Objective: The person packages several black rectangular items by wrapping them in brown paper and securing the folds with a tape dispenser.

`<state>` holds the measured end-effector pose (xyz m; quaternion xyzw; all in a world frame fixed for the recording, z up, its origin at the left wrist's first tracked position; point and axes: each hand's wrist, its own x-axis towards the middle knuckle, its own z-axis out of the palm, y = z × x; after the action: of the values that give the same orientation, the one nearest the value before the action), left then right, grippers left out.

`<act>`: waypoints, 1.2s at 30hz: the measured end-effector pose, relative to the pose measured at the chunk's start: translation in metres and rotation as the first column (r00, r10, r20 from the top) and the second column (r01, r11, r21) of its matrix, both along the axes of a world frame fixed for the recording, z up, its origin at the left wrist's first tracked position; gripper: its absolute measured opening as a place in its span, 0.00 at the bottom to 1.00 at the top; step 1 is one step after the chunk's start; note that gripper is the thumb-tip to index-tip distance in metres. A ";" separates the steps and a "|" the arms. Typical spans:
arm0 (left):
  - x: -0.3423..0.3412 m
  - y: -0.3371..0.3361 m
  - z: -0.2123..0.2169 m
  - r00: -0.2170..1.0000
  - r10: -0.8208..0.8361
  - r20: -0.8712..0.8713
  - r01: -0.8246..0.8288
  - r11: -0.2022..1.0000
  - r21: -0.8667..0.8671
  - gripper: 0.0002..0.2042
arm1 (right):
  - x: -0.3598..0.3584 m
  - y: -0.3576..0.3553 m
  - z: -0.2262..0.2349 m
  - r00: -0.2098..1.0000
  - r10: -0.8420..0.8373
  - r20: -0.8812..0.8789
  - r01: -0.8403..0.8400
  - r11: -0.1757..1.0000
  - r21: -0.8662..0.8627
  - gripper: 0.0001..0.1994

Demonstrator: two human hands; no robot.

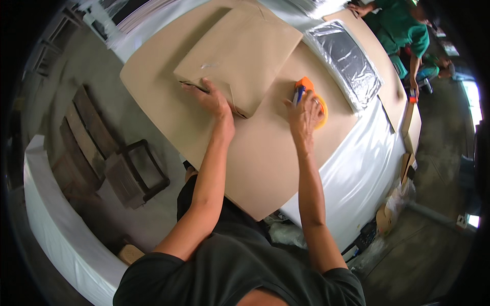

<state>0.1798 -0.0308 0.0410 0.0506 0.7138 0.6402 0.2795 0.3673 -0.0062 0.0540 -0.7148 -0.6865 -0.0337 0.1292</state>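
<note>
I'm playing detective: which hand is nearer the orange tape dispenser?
Right. The right hand is on the orange tape dispenser; the left hand is left of it, at the brown package.

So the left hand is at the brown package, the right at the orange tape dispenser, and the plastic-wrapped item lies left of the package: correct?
Not quite: in the head view, the plastic-wrapped item lies right of the brown package.

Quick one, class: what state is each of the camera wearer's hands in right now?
Left hand: open, at the brown package's near edge.
Right hand: over the orange tape dispenser; grip cannot be told.
</note>
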 end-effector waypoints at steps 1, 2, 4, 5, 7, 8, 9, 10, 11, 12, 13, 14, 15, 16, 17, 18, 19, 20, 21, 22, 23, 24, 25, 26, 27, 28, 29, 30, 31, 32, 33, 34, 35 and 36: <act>-0.002 0.007 -0.014 0.999 0.023 -0.029 -0.022 0.999 0.047 0.36 | 0.015 0.003 -0.012 0.996 -0.009 0.090 0.008 1.000 0.014 0.40; 0.003 0.012 -0.024 0.998 0.034 -0.047 -0.030 0.995 0.091 0.36 | 0.032 0.010 -0.025 0.995 0.000 0.096 -0.002 1.000 0.019 0.40; 0.007 0.014 -0.020 0.998 0.060 -0.032 -0.056 0.994 0.099 0.36 | 0.032 0.020 -0.032 0.998 -0.063 -0.020 0.055 0.958 -0.282 0.43; 0.011 0.015 -0.017 0.998 0.064 -0.015 -0.062 0.992 0.110 0.36 | 0.035 0.025 -0.033 0.995 -0.093 -0.024 0.081 0.945 -0.316 0.43; 0.012 0.016 -0.018 0.995 0.095 -0.016 -0.093 0.988 0.127 0.35 | 0.060 0.037 -0.022 0.989 0.027 -0.142 -0.073 0.943 -0.324 0.43; 0.013 0.018 -0.017 0.994 0.108 -0.011 -0.105 0.983 0.150 0.35 | 0.070 0.041 -0.012 0.959 0.126 -0.255 -0.205 0.928 -0.312 0.43; 0.001 0.015 -0.026 0.988 0.149 -0.025 -0.145 0.979 0.140 0.35 | 0.052 0.038 0.014 0.884 0.133 -0.449 -0.305 0.891 -0.337 0.43; -0.008 0.015 -0.037 0.973 0.204 -0.103 -0.185 0.968 0.171 0.34 | 0.044 0.039 0.032 0.777 0.171 -0.605 -0.427 0.850 -0.308 0.45; -0.011 0.015 -0.045 0.953 0.249 -0.174 -0.214 0.956 0.199 0.32 | 0.032 0.041 0.048 0.715 0.219 -0.664 -0.528 0.791 -0.308 0.46; -0.006 0.017 -0.044 0.953 0.256 -0.164 -0.223 0.954 0.199 0.32 | 0.024 0.042 0.064 0.656 0.252 -0.712 -0.610 0.733 -0.302 0.47; 0.001 0.021 -0.037 0.964 0.242 -0.112 -0.219 0.958 0.185 0.31 | 0.014 0.045 0.078 0.623 0.365 -0.692 -0.680 0.689 -0.249 0.50; 0.004 0.022 -0.032 0.969 0.236 -0.070 -0.222 0.960 0.172 0.30 | -0.006 0.050 0.090 0.569 0.477 -0.670 -0.754 0.628 -0.193 0.52; 0.004 0.024 -0.032 0.966 0.248 -0.069 -0.233 0.956 0.176 0.30 | -0.033 0.052 0.106 0.560 0.440 -0.702 -0.772 0.585 -0.249 0.52; 0.004 0.024 -0.033 0.962 0.256 -0.094 -0.236 0.954 0.185 0.30 | -0.059 0.053 0.116 0.554 0.397 -0.732 -0.786 0.538 -0.303 0.52; 0.004 0.024 -0.035 0.957 0.264 -0.120 -0.238 0.952 0.195 0.29 | -0.081 0.057 0.114 0.528 0.451 -0.720 -0.816 0.503 -0.284 0.48; 0.000 0.024 -0.038 0.952 0.278 -0.125 -0.252 0.948 0.195 0.29 | -0.104 0.063 0.111 0.494 0.503 -0.709 -0.848 0.459 -0.265 0.44; -0.006 0.024 -0.044 0.944 0.292 -0.152 -0.261 0.946 0.194 0.28 | -0.130 0.065 0.117 0.529 0.525 -0.667 -0.841 0.426 -0.332 0.39; -0.007 0.026 -0.047 0.940 0.295 -0.171 -0.261 0.945 0.198 0.28 | -0.150 0.070 0.123 0.570 0.547 -0.613 -0.821 0.406 -0.400 0.34; -0.004 0.029 -0.049 0.940 0.297 -0.166 -0.262 0.944 0.203 0.28 | -0.164 0.082 0.121 0.572 0.551 -0.607 -0.820 0.409 -0.401 0.34; -0.002 0.031 -0.049 0.940 0.309 -0.145 -0.268 0.931 0.250 0.28 | -0.179 0.093 0.120 0.561 0.567 -0.603 -0.826 0.338 -0.451 0.32; 0.000 0.033 -0.049 0.939 0.322 -0.124 -0.275 0.915 0.296 0.27 | -0.187 0.099 0.118 0.549 0.583 -0.600 -0.826 0.265 -0.498 0.30; -0.003 0.030 -0.049 0.934 0.334 -0.126 -0.288 0.913 0.288 0.27 | -0.198 0.096 0.118 0.541 0.586 -0.604 -0.829 0.249 -0.501 0.30; -0.002 0.028 -0.044 0.940 0.329 -0.088 -0.293 0.914 0.282 0.27 | -0.206 0.094 0.126 0.557 0.605 -0.568 -0.805 0.224 -0.550 0.28; -0.001 0.026 -0.039 0.945 0.324 -0.050 -0.299 0.914 0.275 0.27 | -0.211 0.092 0.131 0.570 0.626 -0.532 -0.777 0.200 -0.597 0.26; 0.007 0.032 -0.032 0.949 0.313 -0.037 -0.290 0.913 0.289 0.27 | -0.206 0.107 0.115 0.499 0.627 -0.598 -0.830 0.146 -0.539 0.26; 0.007 0.031 -0.033 0.949 0.315 -0.023 -0.296 0.912 0.284 0.27 | -0.208 0.109 0.109 0.493 0.630 -0.600 -0.831 0.138 -0.538 0.26; 0.006 0.030 -0.033 0.949 0.315 -0.008 -0.300 0.912 0.279 0.26 | -0.207 0.114 0.106 0.527 0.623 -0.579 -0.801 0.134 -0.584 0.26; 0.004 0.029 -0.035 0.946 0.323 -0.008 -0.309 0.911 0.272 0.26 | -0.207 0.113 0.102 0.558 0.614 -0.558 -0.767 0.125 -0.630 0.26; 0.003 0.028 -0.037 0.942 0.334 -0.039 -0.308 0.904 0.297 0.26 | -0.207 0.113 0.099 0.556 0.614 -0.561 -0.766 0.115 -0.633 0.26; 0.002 0.028 -0.039 0.936 0.344 -0.069 -0.305 0.896 0.322 0.26 | -0.206 0.113 0.095 0.556 0.641 -0.529 -0.755 0.125 -0.643 0.27; -0.001 0.029 -0.042 0.934 0.349 -0.070 -0.310 0.895 0.321 0.26 | -0.207 0.113 0.095 0.554 0.670 -0.495 -0.747 0.138 -0.650 0.27; -0.004 0.029 -0.046 0.928 0.362 -0.085 -0.321 0.895 0.310 0.25 | -0.209 0.112 0.095 0.551 0.671 -0.496 -0.748 0.133 -0.650 0.27; -0.005 0.029 -0.049 0.922 0.375 -0.100 -0.331 0.895 0.299 0.25 | -0.210 0.111 0.095 0.552 0.694 -0.463 -0.728 0.130 -0.673 0.28; -0.002 0.031 -0.049 0.924 0.371 -0.096 -0.328 0.896 0.300 0.25 | -0.208 0.115 0.094 0.560 0.712 -0.425 -0.703 0.137 -0.698 0.28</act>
<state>0.1774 0.0003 -0.0076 0.0084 0.6332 0.7681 0.0949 0.1597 0.1083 0.1476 -0.2760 -0.8690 0.3477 -0.2187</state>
